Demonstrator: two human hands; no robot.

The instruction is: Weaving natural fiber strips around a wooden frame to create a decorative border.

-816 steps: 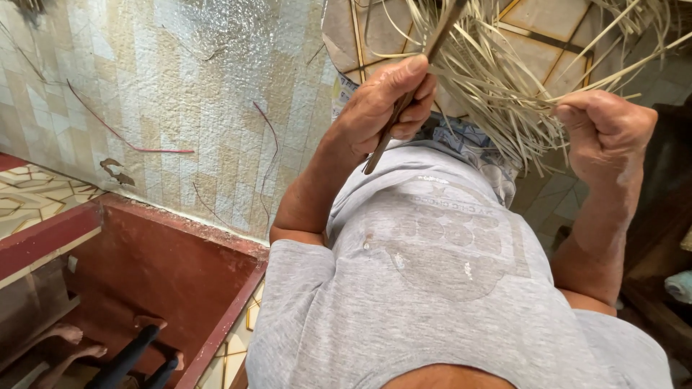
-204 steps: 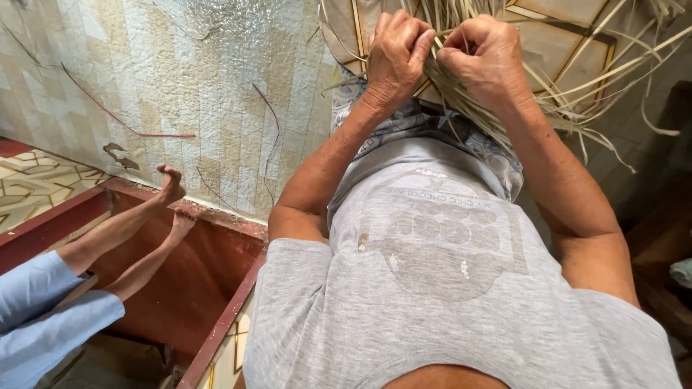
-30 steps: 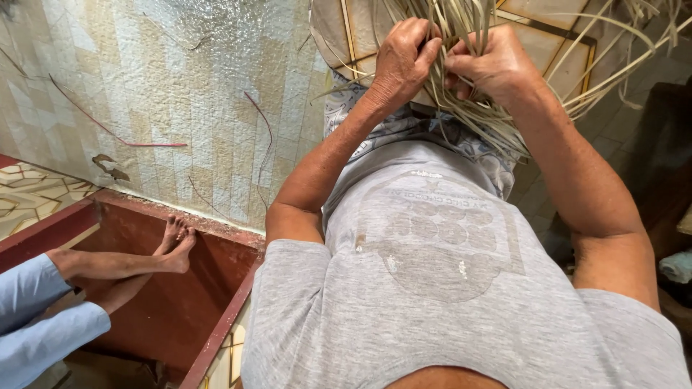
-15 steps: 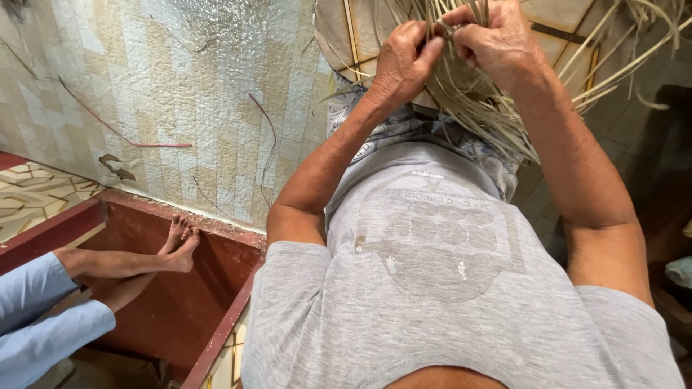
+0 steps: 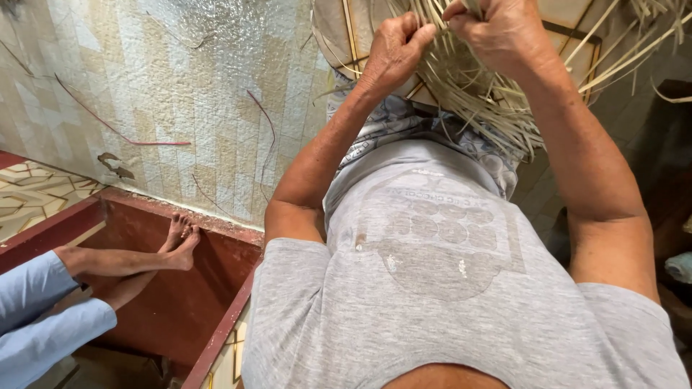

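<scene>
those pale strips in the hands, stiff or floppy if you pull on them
The pale strips probably flex rather than snap: they curve and fan out loosely below the left hand and right hand. The free ends arc outward on their own, so they seem springy. Being thin, they are likely light.

Another person's feet (image 5: pixel 176 241) lie left of the strips (image 5: pixel 468 94).
</scene>
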